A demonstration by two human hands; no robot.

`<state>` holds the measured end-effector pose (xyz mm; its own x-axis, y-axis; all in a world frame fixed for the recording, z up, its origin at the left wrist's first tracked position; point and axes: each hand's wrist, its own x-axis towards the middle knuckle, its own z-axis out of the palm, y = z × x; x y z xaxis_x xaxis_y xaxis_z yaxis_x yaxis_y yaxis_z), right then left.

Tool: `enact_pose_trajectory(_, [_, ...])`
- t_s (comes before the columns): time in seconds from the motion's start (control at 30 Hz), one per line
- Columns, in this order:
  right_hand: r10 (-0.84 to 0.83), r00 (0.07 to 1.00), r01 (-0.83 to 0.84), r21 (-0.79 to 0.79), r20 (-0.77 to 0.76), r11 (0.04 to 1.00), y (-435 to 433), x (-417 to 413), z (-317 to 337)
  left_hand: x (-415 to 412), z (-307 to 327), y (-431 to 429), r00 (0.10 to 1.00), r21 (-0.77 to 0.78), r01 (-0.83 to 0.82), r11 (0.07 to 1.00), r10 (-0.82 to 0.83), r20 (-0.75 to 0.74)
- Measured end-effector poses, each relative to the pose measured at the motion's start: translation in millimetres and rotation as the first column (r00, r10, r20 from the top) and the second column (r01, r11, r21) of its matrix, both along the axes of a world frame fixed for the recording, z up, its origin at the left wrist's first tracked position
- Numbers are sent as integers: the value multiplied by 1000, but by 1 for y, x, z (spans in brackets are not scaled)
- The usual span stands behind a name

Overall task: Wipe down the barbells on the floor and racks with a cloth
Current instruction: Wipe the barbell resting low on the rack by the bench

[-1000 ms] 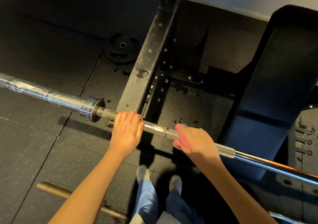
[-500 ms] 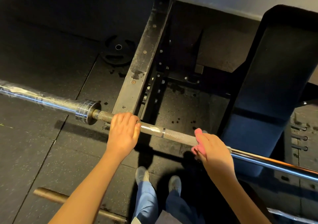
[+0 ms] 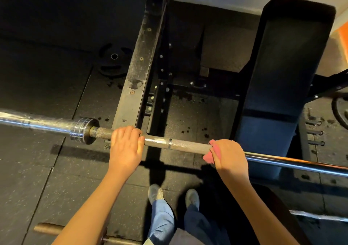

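Both arms reach forward: the left hand (image 3: 125, 148) grips the barbell (image 3: 177, 144), the right hand (image 3: 230, 157) clasps a pink cloth (image 3: 208, 157) around it.

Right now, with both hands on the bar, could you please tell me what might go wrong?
The barbell could roll or shift if the left hand, gripping the knurling, loosens. The pink cloth is bunched under the right hand, so it may miss the bar's underside. A second bar lies on the floor by the shoes: a likely trip when sidestepping.
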<state>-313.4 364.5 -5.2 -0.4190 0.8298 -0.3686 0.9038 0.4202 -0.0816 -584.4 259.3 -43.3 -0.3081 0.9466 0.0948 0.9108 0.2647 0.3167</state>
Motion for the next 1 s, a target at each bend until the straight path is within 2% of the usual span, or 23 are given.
enact_pose_trajectory(0.1, [-327, 934, 322, -57, -142, 945, 5, -18, 5, -2, 0, 1, 1000, -18, 13, 1000, -13, -7])
enact_pose_trajectory(0.17, [-405, 891, 389, -111, -207, 914, 1, -15, 8, -3, 0, 0, 1000, -29, 25, 999, -25, -13])
enact_pose_trajectory(0.23, [-320, 916, 311, -77, -241, 947, -9, -4, 8, -3, -1, -1, 1000, -30, 24, 999, -24, -10])
enact_pose_trajectory(0.3, [-232, 940, 256, 70, -250, 964, -19, 12, 4, -3, -2, -1, 1000, -31, 20, 999, -21, -7])
enact_pose_trajectory(0.33, [-233, 940, 265, 102, -248, 959, -20, 15, 4, -3, -2, -1, 1000, -31, 17, 999, -18, -8])
enact_pose_trajectory(0.43, [-321, 916, 339, 35, -239, 940, -17, -15, 8, -3, -1, 0, 1000, -43, 13, 999, -14, -7])
enact_pose_trajectory(0.57, [-114, 992, 115, 19, -52, 993, -17, -71, 18, -3, -1, -1, 1000, -70, 15, 997, -15, -6])
enact_pose_trajectory(0.63, [15, 995, -15, 3, -103, 1000, -16, -57, 15, -3, -1, -1, 1000, -74, 20, 997, -21, -11])
enact_pose_trajectory(0.7, [73, 977, -67, 38, -200, 997, -16, -29, 6, -5, 0, -2, 1000, -74, 18, 997, -19, -16])
enact_pose_trajectory(0.8, [-41, 984, 56, 79, -176, 995, -17, 3, 1, -4, 1, -1, 999, -70, 26, 997, -28, -20])
enact_pose_trajectory(0.9, [-170, 972, 187, 98, -161, 978, -26, -31, 6, -4, 2, 0, 999, -77, 23, 997, -25, -25])
enact_pose_trajectory(1.0, [-146, 969, 158, 43, -199, 987, -26, -68, 17, -4, 0, 1, 1000, -76, 14, 997, -16, -22])
